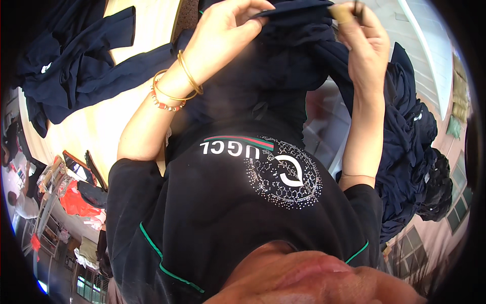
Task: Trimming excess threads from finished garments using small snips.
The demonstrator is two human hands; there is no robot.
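Observation:
A dark navy garment (298,35) is raised at the top of the head view, its edge stretched between my two hands. My left hand (233,28) pinches that edge between thumb and fingers; gold bangles and a beaded bracelet circle its wrist. At the other end my right hand (367,43) is closed, with its fingertips smeared by motion. A yellowish patch (343,13) shows at its thumb, perhaps a finger cover. Beside it a thin dark object (359,11) stands between the fingers, too blurred to name. Lower folds of the garment hang toward my lap.
On the left, more navy garments (76,71) lie over a pale wooden table (101,121). A large heap of navy clothing (405,152) rises beside my right arm. Racks with red cloth (76,197) stand farther off at the lower left.

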